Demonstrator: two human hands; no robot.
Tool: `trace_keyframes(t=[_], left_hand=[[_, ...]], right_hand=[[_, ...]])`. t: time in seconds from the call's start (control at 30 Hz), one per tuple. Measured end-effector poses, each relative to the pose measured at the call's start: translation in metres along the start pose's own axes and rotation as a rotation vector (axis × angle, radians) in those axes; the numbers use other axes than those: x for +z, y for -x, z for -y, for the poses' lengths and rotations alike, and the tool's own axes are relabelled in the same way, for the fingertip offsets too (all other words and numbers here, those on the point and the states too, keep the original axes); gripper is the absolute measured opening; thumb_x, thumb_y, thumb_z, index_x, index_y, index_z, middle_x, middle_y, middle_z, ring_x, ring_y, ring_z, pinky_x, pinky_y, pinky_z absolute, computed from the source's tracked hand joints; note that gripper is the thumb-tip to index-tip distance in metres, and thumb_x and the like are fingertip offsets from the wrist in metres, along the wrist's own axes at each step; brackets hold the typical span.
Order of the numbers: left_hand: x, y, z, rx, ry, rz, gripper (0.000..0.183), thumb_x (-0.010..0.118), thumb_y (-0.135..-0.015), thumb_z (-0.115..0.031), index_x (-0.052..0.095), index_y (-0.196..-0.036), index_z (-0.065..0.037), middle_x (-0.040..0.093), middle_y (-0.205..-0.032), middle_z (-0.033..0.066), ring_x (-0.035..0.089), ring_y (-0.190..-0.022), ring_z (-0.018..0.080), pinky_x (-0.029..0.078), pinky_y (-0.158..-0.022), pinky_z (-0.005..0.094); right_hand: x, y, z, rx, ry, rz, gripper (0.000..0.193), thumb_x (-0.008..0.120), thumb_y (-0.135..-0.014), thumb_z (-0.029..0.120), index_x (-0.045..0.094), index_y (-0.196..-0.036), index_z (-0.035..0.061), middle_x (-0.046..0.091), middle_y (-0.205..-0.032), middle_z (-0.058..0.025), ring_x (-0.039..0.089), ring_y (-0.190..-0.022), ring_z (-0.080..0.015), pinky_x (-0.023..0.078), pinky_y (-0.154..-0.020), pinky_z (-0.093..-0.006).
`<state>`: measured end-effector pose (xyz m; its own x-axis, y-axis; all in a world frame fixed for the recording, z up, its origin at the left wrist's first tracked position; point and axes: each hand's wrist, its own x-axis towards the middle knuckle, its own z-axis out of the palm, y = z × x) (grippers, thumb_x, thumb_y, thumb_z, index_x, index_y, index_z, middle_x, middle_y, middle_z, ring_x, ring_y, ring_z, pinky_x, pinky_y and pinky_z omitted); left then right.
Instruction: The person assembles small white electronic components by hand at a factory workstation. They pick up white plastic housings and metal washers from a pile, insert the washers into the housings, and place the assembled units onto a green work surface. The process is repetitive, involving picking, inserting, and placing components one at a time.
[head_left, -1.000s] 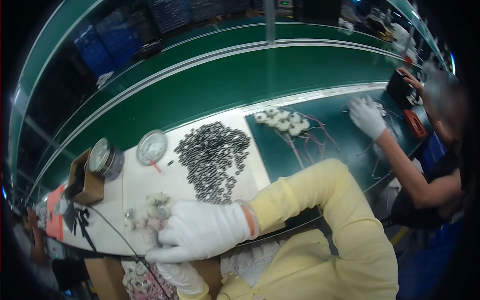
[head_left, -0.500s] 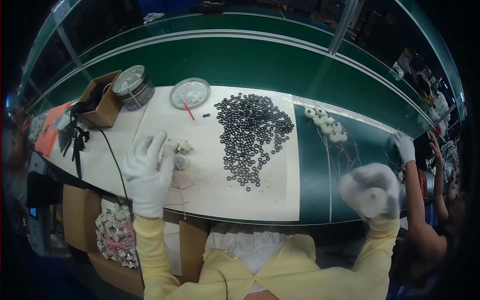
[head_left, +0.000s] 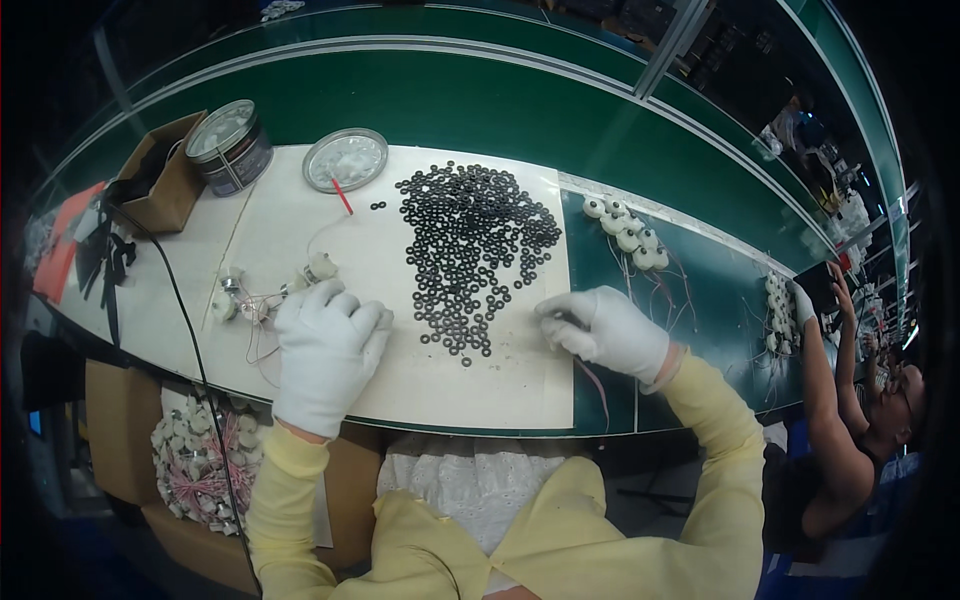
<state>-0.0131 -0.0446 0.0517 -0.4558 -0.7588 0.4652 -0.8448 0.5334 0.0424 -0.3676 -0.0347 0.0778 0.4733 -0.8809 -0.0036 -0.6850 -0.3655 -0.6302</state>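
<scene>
Both my hands wear white gloves and yellow sleeves. My left hand [head_left: 326,350] rests fingers-curled on the white sheet [head_left: 400,370], touching small white round parts with thin wires [head_left: 262,295] that lie just left of it. My right hand [head_left: 603,327] lies at the sheet's right edge, fingertips pinched near the lower right fringe of a large heap of small black rings [head_left: 470,250]. Whether it holds a ring is hidden by the glove.
A round tin [head_left: 230,145], its lid with a red stick [head_left: 345,160] and a brown cardboard box [head_left: 160,185] stand at back left. White wired parts [head_left: 622,228] lie on the green mat. A box of more parts [head_left: 195,460] sits below the bench. Another person [head_left: 840,420] works at right.
My right hand came down from the raised position at right onto the sheet beside the black rings. My left hand slid toward me, uncovering the wired parts. The view shifted slightly.
</scene>
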Motion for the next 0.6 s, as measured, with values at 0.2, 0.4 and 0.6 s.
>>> trace_keyframes(t=[0.2, 0.4, 0.6], left_hand=[[0.003, 0.014, -0.016, -0.144, -0.01, -0.22, 0.027, 0.078, -0.08, -0.018, 0.072, -0.106, -0.014, 0.068, -0.105, 0.007, 0.062, -0.115, 0.0366, 0.047, -0.091, 0.0496], [0.01, 0.024, -0.012, -0.086, 0.001, -0.244, 0.028, 0.081, -0.079, -0.017, 0.072, -0.105, -0.013, 0.068, -0.103, 0.0068, 0.062, -0.116, 0.0373, 0.046, -0.094, 0.0508], [0.013, 0.029, -0.011, -0.088, 0.051, -0.28, 0.026, 0.082, -0.079, -0.015, 0.073, -0.104, -0.013, 0.07, -0.097, 0.0084, 0.064, -0.112, 0.0348, 0.046, -0.095, 0.0482]], right_hand=[[0.005, -0.025, -0.017, 0.157, -0.411, -0.012, 0.029, 0.067, -0.098, 0.011, 0.067, -0.124, -0.0027, 0.077, -0.098, -0.008, 0.072, -0.085, -0.011, 0.057, -0.075, -0.0259], [0.004, -0.038, -0.014, 0.022, -0.224, -0.017, 0.029, 0.07, -0.095, 0.009, 0.068, -0.123, 0.0005, 0.078, -0.099, -0.009, 0.075, -0.086, -0.0167, 0.059, -0.075, -0.0286], [0.001, -0.045, 0.002, -0.122, 0.156, -0.069, 0.024, 0.071, -0.092, 0.012, 0.07, -0.114, 0.003, 0.078, -0.096, -0.0087, 0.077, -0.084, -0.0253, 0.061, -0.076, -0.0322]])
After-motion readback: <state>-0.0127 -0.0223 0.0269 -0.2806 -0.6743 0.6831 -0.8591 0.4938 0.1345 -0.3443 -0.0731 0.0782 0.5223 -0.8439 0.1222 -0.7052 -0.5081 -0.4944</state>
